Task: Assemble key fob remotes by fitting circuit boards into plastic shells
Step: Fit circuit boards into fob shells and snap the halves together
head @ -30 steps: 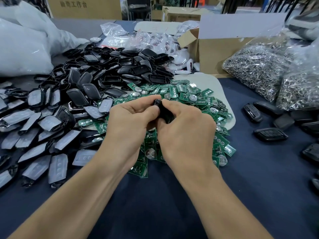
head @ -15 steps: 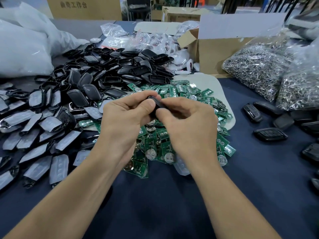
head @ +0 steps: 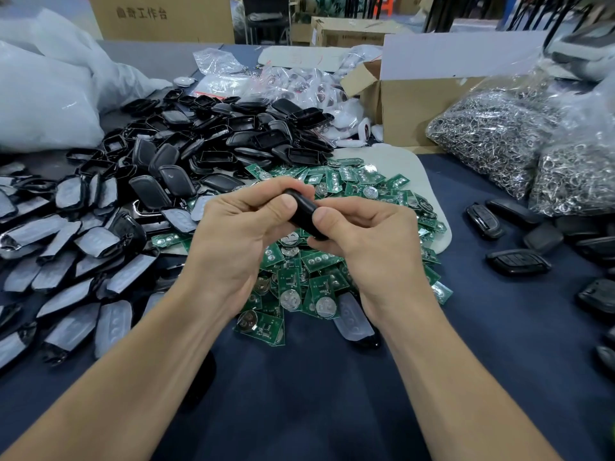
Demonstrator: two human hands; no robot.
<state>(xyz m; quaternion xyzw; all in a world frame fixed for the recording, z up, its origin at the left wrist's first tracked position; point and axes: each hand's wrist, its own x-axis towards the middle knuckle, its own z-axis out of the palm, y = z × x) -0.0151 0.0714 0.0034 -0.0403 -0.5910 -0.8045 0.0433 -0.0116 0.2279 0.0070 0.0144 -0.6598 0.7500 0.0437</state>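
Note:
A black key fob shell (head: 304, 212) is held above the table between both hands. My left hand (head: 239, 241) pinches its upper end with thumb and fingers. My right hand (head: 369, 237) grips its lower end, thumb on top. Under the hands lies a heap of green circuit boards (head: 319, 281) with round silver cells. A pile of empty black shells (head: 213, 138) lies at the back left. Film-covered shell halves (head: 66, 261) spread over the left side. The inside of the held shell is hidden.
Several assembled black fobs (head: 517, 261) lie at the right on the dark blue cloth (head: 332, 394). Bags of metal key rings (head: 506, 134) and a cardboard box (head: 419, 104) stand at the back right. A white bag (head: 40, 101) fills the back left. One film-covered shell half (head: 352, 316) lies by my right wrist.
Both hands have lifted slightly and turned the black shell, so more of its smooth side shows between the thumbs. A film-covered shell half beside my right wrist is now uncovered.

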